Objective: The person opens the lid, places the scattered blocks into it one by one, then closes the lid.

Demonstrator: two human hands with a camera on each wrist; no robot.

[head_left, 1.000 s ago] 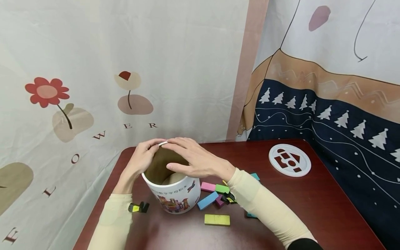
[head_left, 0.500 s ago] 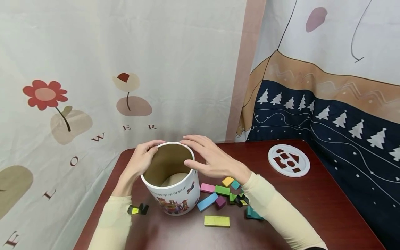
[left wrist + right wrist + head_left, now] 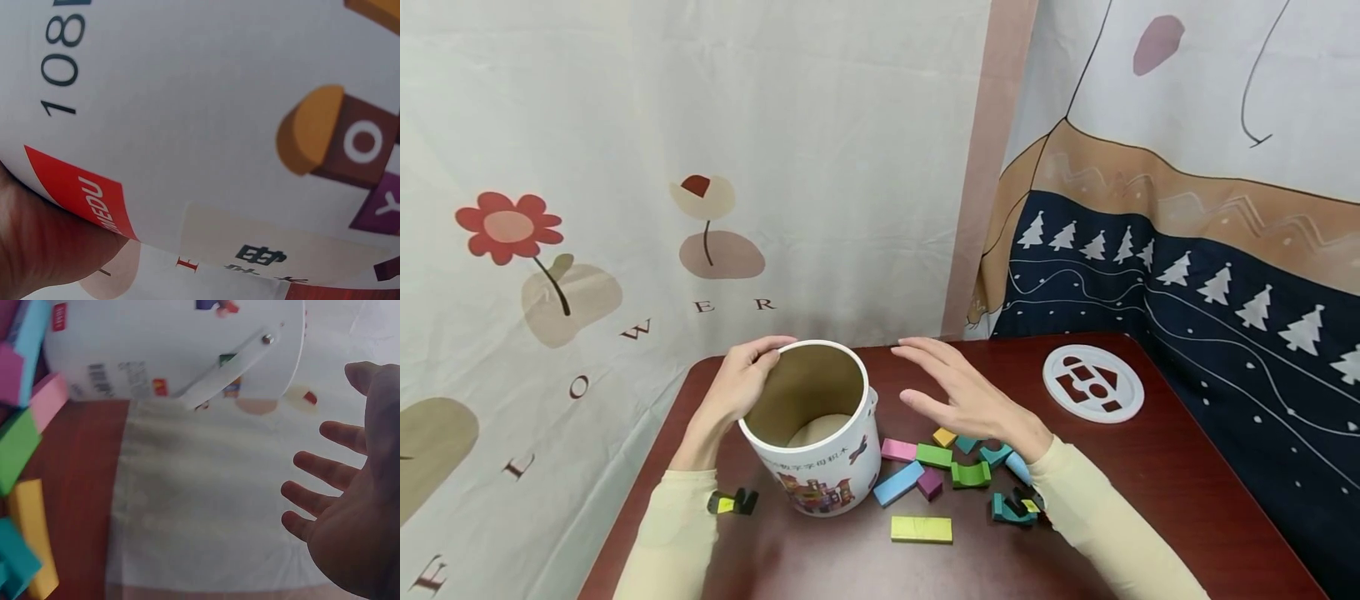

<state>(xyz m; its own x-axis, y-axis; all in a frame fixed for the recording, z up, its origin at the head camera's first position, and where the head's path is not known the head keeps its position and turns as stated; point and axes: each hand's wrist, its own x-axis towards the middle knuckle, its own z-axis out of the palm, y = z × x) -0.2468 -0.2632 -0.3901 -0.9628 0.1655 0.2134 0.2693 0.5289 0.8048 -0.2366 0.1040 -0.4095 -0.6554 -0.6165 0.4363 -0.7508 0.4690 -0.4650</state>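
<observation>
A white printed bucket point(image 3: 827, 479) with a bare interior stands upright on the dark red table. My left hand point(image 3: 735, 382) holds its rim on the left side, thumb near the edge; in the left wrist view part of that hand point(image 3: 53, 240) lies against the printed wall, and its fingertips are hidden. My right hand point(image 3: 966, 392) hovers right of the bucket, apart from it, with fingers spread and nothing in them. Below the right hand lie coloured blocks, among them a green arch block point(image 3: 971, 475), a blue block point(image 3: 898, 484) and a pink block point(image 3: 898, 450).
A white round lid point(image 3: 1060, 406) with shaped holes lies at the table's back right. A yellow block point(image 3: 921, 529) sits in front of the pile, and a teal block point(image 3: 1011, 510) is by the right wrist. Printed curtains point(image 3: 850, 167) hang behind the table point(image 3: 1150, 500).
My right hand has left the bucket's rim and moved right, uncovering the bucket's opening and more blocks. The left hand and the bucket have stayed nearly where they were.
</observation>
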